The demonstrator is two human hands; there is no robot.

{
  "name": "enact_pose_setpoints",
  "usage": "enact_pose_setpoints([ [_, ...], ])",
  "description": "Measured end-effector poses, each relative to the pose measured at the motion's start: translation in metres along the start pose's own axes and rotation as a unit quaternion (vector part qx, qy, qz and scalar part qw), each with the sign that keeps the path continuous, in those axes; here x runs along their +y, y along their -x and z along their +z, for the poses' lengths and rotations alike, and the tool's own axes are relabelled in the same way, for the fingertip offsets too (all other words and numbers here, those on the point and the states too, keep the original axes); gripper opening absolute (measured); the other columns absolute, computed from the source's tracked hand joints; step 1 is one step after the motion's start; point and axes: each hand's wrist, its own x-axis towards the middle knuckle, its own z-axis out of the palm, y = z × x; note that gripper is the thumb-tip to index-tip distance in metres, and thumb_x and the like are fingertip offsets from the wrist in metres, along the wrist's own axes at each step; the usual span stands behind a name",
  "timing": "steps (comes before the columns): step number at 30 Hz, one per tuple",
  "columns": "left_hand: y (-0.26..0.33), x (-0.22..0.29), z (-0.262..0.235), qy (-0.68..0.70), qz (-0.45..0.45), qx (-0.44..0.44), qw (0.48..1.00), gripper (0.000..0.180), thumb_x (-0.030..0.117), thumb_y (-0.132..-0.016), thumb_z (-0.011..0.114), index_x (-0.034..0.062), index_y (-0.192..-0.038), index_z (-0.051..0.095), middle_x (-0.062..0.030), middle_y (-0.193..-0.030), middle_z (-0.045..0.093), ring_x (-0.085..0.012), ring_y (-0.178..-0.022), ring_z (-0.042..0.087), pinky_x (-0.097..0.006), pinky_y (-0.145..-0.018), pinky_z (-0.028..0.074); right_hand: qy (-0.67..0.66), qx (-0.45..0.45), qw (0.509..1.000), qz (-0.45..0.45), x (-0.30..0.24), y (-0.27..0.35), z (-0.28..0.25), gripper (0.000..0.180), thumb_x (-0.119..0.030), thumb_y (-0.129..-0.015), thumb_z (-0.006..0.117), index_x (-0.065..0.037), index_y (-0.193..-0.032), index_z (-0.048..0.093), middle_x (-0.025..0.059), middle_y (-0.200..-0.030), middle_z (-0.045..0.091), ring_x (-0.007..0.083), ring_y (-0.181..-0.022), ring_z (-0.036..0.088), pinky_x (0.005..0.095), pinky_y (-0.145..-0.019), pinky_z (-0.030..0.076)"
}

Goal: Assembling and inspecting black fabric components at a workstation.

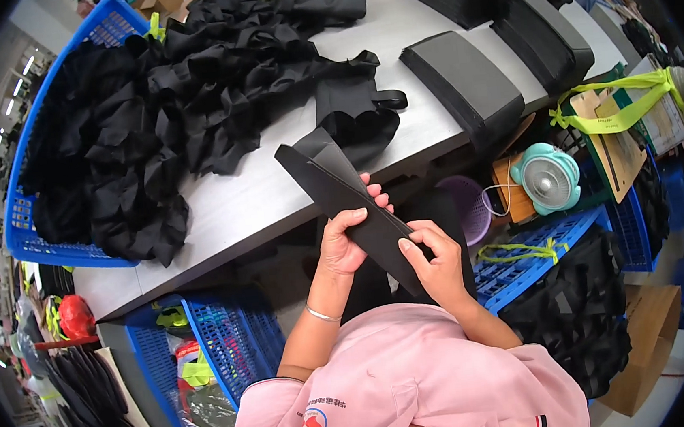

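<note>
A long black fabric piece [376, 225], folded or layered with a dark grey side showing at its upper end, is held up before my body, slanting from upper left to lower right. My left hand [348, 237] grips its middle, thumb on top and fingertips showing past the far edge. Lower down, my right hand [435, 254] pinches the right edge between thumb and fingers. Just beyond the held piece, a black sewn piece with a small loop [353, 111] lies on the grey table [220, 212].
A heap of black fabric pieces [131, 126] spills over a blue basket [22, 233] at the left. Stacks of black and grey panels [468, 76] stand at the back right. At the right are a small teal fan [549, 179], a purple bin [467, 206] and another blue basket [541, 257].
</note>
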Motion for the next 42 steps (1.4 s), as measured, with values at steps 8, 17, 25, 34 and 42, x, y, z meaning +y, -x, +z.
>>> enact_pose_setpoints([
  [8, 0.006, 0.005, 0.005, -0.111, -0.020, 0.022, 0.993, 0.051, -0.002, -0.077, 0.065, -0.0008, -0.127, 0.052, -0.0126, -0.107, 0.063, -0.0282, -0.102, 0.065, -0.046, -0.098, 0.052, -0.020, -0.076, 0.996, 0.036, 0.010, 0.003, 0.001, 0.055, -0.015, -0.091, 0.070, -0.006, -0.138, 0.043, 0.0212, -0.108, 0.067, 0.0318, -0.093, 0.071, 0.0368, -0.082, 0.054],
  [17, -0.027, 0.017, 0.011, -0.726, 0.394, 0.209, 0.523, 0.028, 0.019, -0.089, 0.073, 0.0112, -0.116, 0.071, -0.0162, -0.148, 0.042, -0.0323, -0.134, 0.043, -0.039, -0.106, 0.041, -0.076, -0.046, 0.990, 0.109, 0.049, 0.005, -0.031, 0.037, -0.012, -0.095, 0.062, 0.004, -0.128, 0.060, 0.0162, -0.108, 0.072, 0.0172, -0.098, 0.069, 0.0289, -0.086, 0.052],
  [25, -0.088, 0.050, -0.020, -0.779, 0.368, 0.086, 0.501, 0.027, 0.004, -0.077, 0.071, 0.0049, -0.104, 0.074, -0.0137, -0.132, 0.056, -0.0311, -0.105, 0.056, -0.038, -0.090, 0.047, -0.033, -0.102, 0.993, 0.041, 0.039, -0.010, -0.035, 0.036, -0.013, -0.095, 0.065, 0.002, -0.127, 0.061, 0.0191, -0.115, 0.070, 0.0253, -0.105, 0.070, 0.0310, -0.088, 0.052],
  [34, -0.100, 0.055, -0.031, -0.801, 0.376, 0.142, 0.444, 0.021, 0.007, -0.078, 0.076, 0.0065, -0.099, 0.077, -0.0127, -0.131, 0.058, -0.0318, -0.106, 0.056, -0.038, -0.091, 0.048, 0.047, -0.092, 0.991, 0.089, 0.064, -0.026, -0.036, 0.038, -0.018, -0.097, 0.062, 0.002, -0.129, 0.059, 0.0196, -0.106, 0.072, 0.0235, -0.095, 0.071, 0.0311, -0.082, 0.053],
  [42, -0.100, 0.052, -0.018, -0.837, 0.336, 0.059, 0.427, 0.051, -0.019, -0.066, 0.052, -0.0023, -0.113, 0.065, -0.0099, -0.135, 0.056, -0.0340, -0.102, 0.056, -0.040, -0.089, 0.050, -0.006, -0.052, 0.998, 0.045, 0.052, -0.025, -0.030, 0.036, -0.016, -0.096, 0.062, 0.000, -0.128, 0.060, 0.0221, -0.096, 0.071, 0.0258, -0.080, 0.071, 0.0304, -0.073, 0.053],
])
